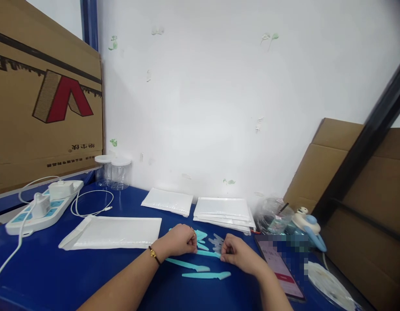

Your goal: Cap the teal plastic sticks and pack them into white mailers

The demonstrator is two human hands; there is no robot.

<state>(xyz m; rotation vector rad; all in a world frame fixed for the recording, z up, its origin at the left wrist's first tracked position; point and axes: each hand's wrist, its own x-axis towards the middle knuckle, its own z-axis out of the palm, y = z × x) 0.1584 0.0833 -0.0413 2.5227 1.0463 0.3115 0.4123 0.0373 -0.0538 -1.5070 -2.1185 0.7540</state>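
Note:
My left hand (182,239) is closed, its fingertips pinching the handle end of a turquoise eyebrow razor (207,253). At the razor's other end, the thumb and fingers of my right hand (237,255) pinch around the head. Nearer to me, a second eyebrow razor (205,275) lies flat on the blue table, and another razor (187,264) rests just beyond it, its left end close to my left wrist. Behind the held one are more turquoise razors (201,235), partly hidden by my left hand. Several translucent blade caps (216,242) lie in a small pile between my hands.
White padded envelopes lie at left (112,233), at the back (167,201) and in a stack (223,211). A power strip (54,211) with cables and two clear jars (120,175) stand left. At right are a phone (280,270), a plastic cup (274,216) and a round lid (331,285).

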